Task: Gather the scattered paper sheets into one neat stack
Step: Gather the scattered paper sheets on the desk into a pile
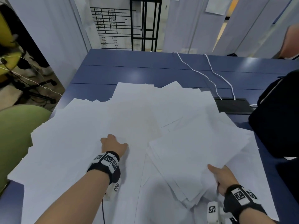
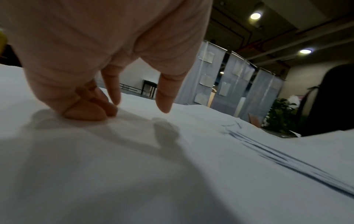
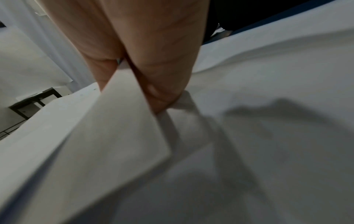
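Observation:
Many white paper sheets (image 1: 77, 126) lie scattered and overlapping across the blue table (image 1: 129, 70). My left hand (image 1: 113, 140) rests on the sheets near the middle; in the left wrist view its bent fingers (image 2: 86, 113) press their tips on the paper (image 2: 172, 166) while the thumb hangs just above it. My right hand (image 1: 216, 172) pinches the near right corner of a partly squared stack of sheets (image 1: 194, 151), thumb on top. In the right wrist view the stack (image 3: 105, 136) sits between thumb and fingers (image 3: 162, 94), lifted slightly off the loose sheets (image 3: 268, 113) beneath.
Two white cables (image 1: 210, 73) run across the far table to a black cable box (image 1: 233, 105). A person in dark clothes (image 1: 278, 118) sits at the right edge. A green chair (image 1: 16, 135) stands at the left. White partition curtains close off the back.

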A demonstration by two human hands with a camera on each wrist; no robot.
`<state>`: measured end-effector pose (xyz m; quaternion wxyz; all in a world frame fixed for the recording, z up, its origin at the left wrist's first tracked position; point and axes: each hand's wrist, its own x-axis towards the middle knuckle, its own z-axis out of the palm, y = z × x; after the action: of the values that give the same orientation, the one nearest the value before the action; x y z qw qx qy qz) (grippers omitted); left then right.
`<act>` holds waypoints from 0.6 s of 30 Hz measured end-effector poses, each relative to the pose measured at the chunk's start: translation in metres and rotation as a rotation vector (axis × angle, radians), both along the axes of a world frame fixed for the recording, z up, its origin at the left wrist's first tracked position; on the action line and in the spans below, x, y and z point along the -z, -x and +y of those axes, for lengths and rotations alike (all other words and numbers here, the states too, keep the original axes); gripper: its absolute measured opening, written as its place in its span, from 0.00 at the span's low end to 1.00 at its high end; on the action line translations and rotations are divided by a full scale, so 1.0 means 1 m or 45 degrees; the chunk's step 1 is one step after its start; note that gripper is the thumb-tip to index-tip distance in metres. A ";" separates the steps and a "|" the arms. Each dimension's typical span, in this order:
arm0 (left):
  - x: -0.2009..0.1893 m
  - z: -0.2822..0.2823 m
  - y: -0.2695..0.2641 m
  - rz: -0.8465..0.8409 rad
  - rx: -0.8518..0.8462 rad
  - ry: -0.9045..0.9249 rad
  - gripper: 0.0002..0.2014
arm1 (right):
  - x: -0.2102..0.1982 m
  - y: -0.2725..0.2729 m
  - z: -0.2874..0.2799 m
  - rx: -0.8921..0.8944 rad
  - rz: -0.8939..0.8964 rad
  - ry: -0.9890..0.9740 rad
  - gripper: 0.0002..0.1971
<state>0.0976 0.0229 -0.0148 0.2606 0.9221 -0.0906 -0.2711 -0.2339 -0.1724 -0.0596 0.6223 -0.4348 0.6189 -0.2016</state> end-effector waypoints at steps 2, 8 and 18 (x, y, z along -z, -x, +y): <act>-0.001 -0.003 0.004 -0.064 0.158 -0.138 0.25 | 0.001 0.002 -0.001 -0.004 -0.004 -0.014 0.16; -0.011 0.030 -0.001 -0.235 0.074 -0.273 0.37 | -0.002 0.002 -0.002 -0.007 -0.068 -0.023 0.14; -0.014 0.091 -0.016 0.020 0.046 -0.327 0.51 | -0.007 -0.002 0.005 0.021 -0.155 -0.009 0.13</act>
<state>0.1140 0.1135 -0.0007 0.1362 0.9440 -0.0696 -0.2925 -0.2323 -0.1675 -0.0525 0.6585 -0.4145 0.5843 -0.2306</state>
